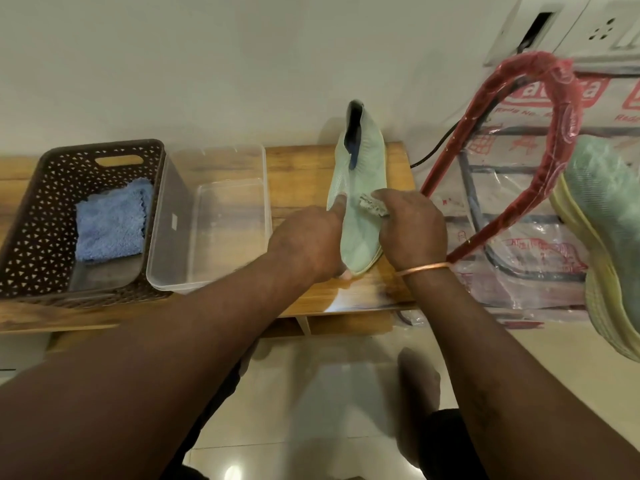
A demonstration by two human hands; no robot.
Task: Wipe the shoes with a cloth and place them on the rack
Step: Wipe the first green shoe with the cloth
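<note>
Two hands are seen in the head view, both at a pale green shoe (358, 174) that lies on the wooden bench (301, 168) with its toe towards the person and its dark opening towards the wall. The toe end is gripped by the left hand (311, 244), whose index finger is laid straight along the shoe's left side. A small crumpled cloth (372, 206) is pinched in the curled fingers of the right hand (412, 226) and pressed onto the upper. A copper bangle (422, 269) is worn on the right wrist.

Left of the shoe a clear tub (214, 216) is set, and beside it a brown basket (41, 220) in which a blue towel (110, 223) is folded. To the right stands a plastic-wrapped rack (502, 202) with a red tube (540, 140) arched over it. A second shoe (602, 209) is seen at the right edge; what it rests on cannot be told.
</note>
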